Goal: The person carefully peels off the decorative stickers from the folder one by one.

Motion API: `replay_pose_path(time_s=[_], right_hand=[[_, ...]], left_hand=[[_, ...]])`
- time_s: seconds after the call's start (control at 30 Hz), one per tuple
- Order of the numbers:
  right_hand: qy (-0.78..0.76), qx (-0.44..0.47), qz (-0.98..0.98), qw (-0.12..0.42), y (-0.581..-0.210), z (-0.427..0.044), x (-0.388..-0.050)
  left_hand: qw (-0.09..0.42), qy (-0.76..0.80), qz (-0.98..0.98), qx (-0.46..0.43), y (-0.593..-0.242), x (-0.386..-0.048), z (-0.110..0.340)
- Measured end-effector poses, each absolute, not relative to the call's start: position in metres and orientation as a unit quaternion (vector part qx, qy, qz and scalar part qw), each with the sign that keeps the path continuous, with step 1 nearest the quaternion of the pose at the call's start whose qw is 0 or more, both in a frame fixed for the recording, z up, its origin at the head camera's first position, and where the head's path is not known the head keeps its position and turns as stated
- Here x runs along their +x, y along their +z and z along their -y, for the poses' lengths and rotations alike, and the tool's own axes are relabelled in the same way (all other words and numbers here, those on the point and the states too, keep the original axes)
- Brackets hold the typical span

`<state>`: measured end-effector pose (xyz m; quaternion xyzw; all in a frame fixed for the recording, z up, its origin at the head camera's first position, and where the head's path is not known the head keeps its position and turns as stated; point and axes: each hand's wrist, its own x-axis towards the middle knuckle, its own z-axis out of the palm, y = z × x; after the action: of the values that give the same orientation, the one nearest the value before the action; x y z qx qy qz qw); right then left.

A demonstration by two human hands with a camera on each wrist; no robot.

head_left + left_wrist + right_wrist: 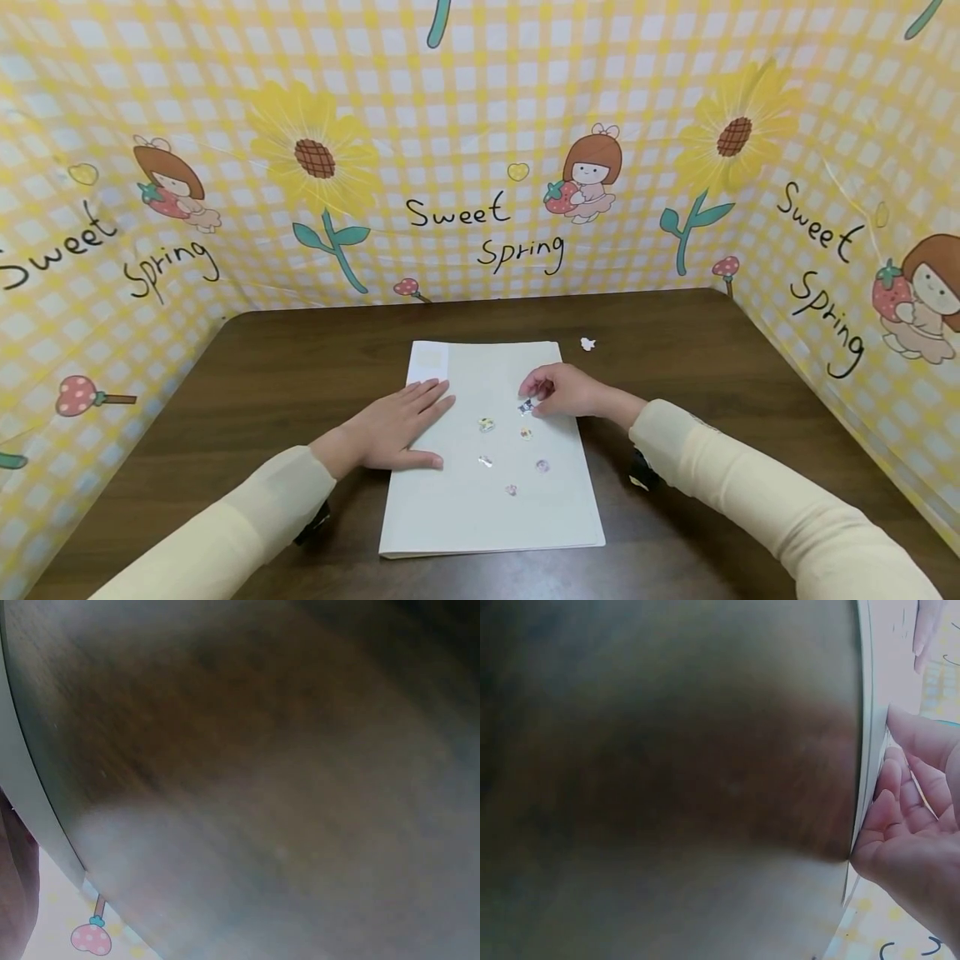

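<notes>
A large white folder (457,517) lies on the brown table. Flat across its left part rests my left hand (397,425), fingers spread and straight. Over the folder's right edge is my right hand (570,392), fingers curled, with a small dark-and-white sticker (527,407) at the thumb and fingertips. In the right wrist view that hand (922,787) touches the folder's surface; the sticker is hidden there. Several small stickers lie below it: a yellow-green one (486,425), an orange one (527,433), a purple round one (542,466) and a pinkish one (512,490).
A small white cut-out piece (588,343) lies on the table (660,333) beyond the folder's upper right corner. A pale label (430,360) is at the folder's top left. Yellow checked cloth (465,108) surrounds the table at the back and sides.
</notes>
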<state>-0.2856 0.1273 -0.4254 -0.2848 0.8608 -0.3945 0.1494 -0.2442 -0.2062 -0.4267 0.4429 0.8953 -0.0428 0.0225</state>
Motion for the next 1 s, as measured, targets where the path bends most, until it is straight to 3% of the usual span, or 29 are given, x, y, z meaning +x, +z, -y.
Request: replay_pose_path(time_s=[1.0], right_hand=[[-0.394,-0.269,-0.862,0.171,-0.4221,-0.1245,-0.2877]], left_hand=[[0.016,-0.039,-0.893,0.447,-0.4267,-0.2445,0.206]])
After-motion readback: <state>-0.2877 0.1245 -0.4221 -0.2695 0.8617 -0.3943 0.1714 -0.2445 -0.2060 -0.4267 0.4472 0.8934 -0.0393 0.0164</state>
